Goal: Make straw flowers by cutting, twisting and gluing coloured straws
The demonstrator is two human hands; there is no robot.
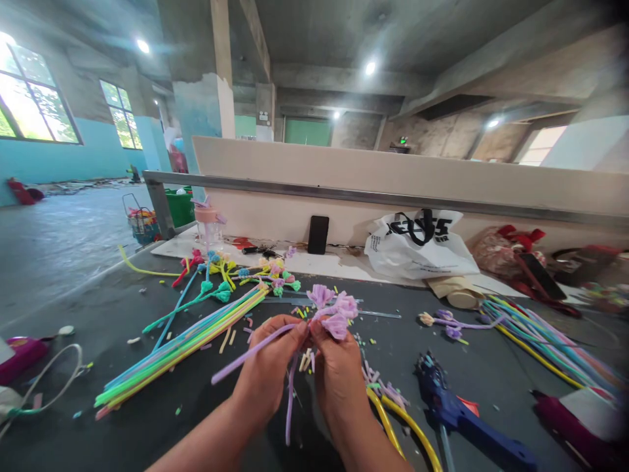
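Note:
Both of my hands meet at the middle of the dark table, pinching a lilac pipe-cleaner flower with several fluffy blooms. My left hand grips its stems near the joint; one lilac stem sticks out to the left and another hangs down between the hands. My right hand is closed just below the blooms, its thumb and fingers pressed together. The exact pinch point is partly hidden by the fingers. Left of my hands lies a bundle of coloured pipe cleaners, and beyond it are several finished-looking small flowers.
A blue glue gun lies at the right, near yellow tubing. More pipe cleaners lie beyond it. A phone leans on the back panel beside a white bag. Cut scraps litter the table.

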